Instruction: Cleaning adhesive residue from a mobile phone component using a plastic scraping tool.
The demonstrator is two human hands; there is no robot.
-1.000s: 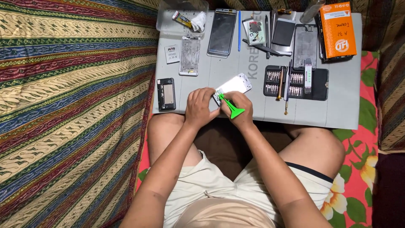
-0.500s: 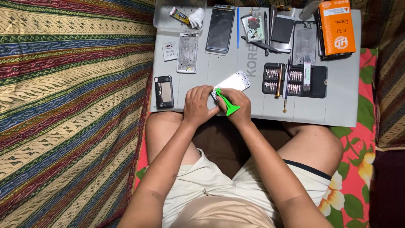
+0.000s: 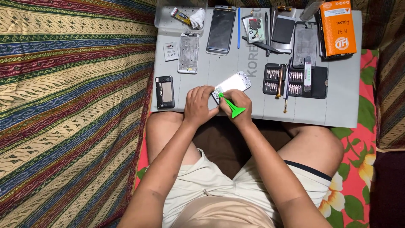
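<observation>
White phone [image 3: 234, 82] lies tilted on the grey work mat [image 3: 341, 112], near its front edge and roughly at its middle, just above the person's lap. Its lower end is gripped by the left hand [image 3: 199, 104], whose fingers curl around the corner. Touching that hand, the right hand [image 3: 237, 105] pinches a green plastic pry tool [image 3: 231, 106], its thin tip set against the phone's lower edge.

Just to the right sits a black tray of screwdriver bits [image 3: 296, 80] with a screwdriver [image 3: 287, 86] laid across it. At the mat's left edge lies a small black phone body [image 3: 164, 91]. Farther back are a silver phone frame [image 3: 188, 52], a dark display panel [image 3: 221, 29], a blue pen-like tool [image 3: 238, 22] and, well apart at the far right corner, an orange box [image 3: 337, 28]. A striped patterned cloth [image 3: 67, 105] covers the surface left of the mat.
</observation>
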